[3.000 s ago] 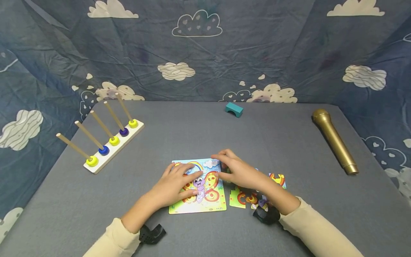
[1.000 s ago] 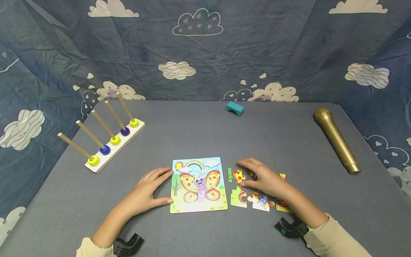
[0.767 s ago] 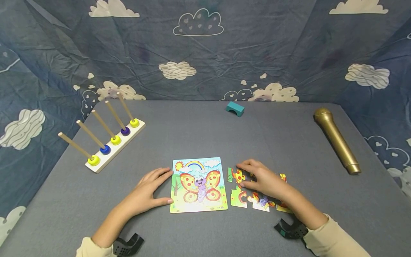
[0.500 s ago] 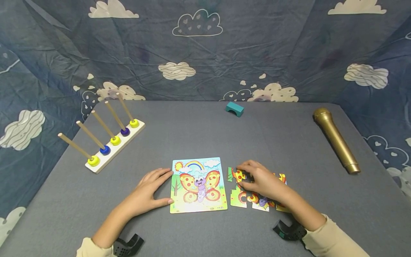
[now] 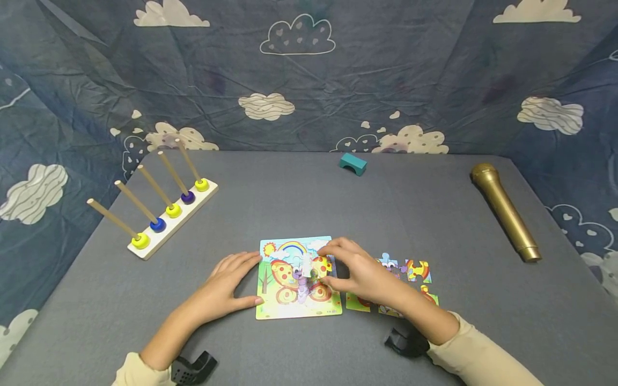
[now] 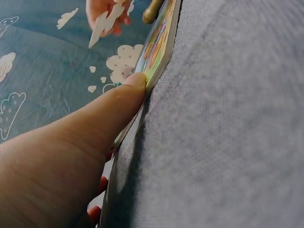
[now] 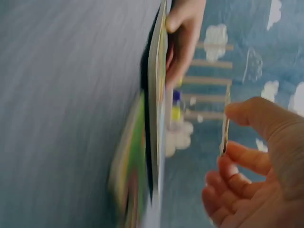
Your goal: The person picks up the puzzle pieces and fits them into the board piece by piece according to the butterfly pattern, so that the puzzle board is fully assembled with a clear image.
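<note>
A butterfly picture puzzle board (image 5: 277,310) lies flat on the grey tabletop. My left hand (image 5: 219,289) rests against its left edge, fingers spread, with the thumb (image 6: 135,80) pressing on the border. My right hand (image 5: 359,271) is over the board's right side and pinches a jigsaw piece (image 7: 225,130) between thumb and fingertips. That piece is held up off the board and stands edge-on in the right wrist view. Several loose jigsaw pieces (image 5: 418,271) lie right of the board, partly hidden under my right forearm.
At the left stands a white base with wooden pegs (image 5: 153,185) bearing yellow, blue and purple rings. A teal arch block (image 5: 353,164) sits at the back, and a gold microphone (image 5: 504,212) lies at the right. A cloud-patterned cloth (image 5: 309,80) hangs behind.
My right hand has picked up a piece from the loose ones and carried it left over the board. My left hand earlier lay across the board and has drawn back to its left edge.
</note>
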Demonstrator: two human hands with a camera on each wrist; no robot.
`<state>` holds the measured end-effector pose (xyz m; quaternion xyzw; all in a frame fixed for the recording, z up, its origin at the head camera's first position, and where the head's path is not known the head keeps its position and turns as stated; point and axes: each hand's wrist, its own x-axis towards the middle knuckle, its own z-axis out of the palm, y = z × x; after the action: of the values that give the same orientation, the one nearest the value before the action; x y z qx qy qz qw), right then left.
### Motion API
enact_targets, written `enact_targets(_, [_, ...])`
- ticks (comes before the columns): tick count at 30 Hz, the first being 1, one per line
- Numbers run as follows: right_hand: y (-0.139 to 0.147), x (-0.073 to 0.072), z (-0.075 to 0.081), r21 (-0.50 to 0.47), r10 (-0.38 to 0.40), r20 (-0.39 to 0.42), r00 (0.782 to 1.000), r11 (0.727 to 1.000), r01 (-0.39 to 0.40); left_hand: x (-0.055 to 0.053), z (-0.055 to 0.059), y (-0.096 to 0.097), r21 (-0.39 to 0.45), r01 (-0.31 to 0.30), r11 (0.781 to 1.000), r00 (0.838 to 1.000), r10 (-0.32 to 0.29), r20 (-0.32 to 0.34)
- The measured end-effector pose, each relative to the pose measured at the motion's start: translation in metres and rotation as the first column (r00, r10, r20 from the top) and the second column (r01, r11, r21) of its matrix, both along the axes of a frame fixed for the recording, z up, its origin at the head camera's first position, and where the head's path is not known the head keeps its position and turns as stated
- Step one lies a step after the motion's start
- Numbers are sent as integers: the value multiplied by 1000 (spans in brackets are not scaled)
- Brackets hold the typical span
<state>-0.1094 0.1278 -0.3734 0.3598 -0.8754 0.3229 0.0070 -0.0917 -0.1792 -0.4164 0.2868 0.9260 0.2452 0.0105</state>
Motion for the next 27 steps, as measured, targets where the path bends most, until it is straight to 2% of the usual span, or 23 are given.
enact_targets(6, [-34,0,-13,10,54,-58,997,999,-53,-1,1,0,-9,14,1000,1000,-15,-23])
enact_targets(12, [-56,0,-27,64,57,-47,997,996,-54,-1,3,0,-17,32,999,998,-32,-53])
enact_targets(21, [-69,-3,-29,83,50,-36,998,995,-47,0,3,1,-24,50,998,996,-51,-69])
enact_targets(27, [-70,-5,-31,77,32,13,999,996,-33,1,3,0,-34,75,997,993,-78,-90])
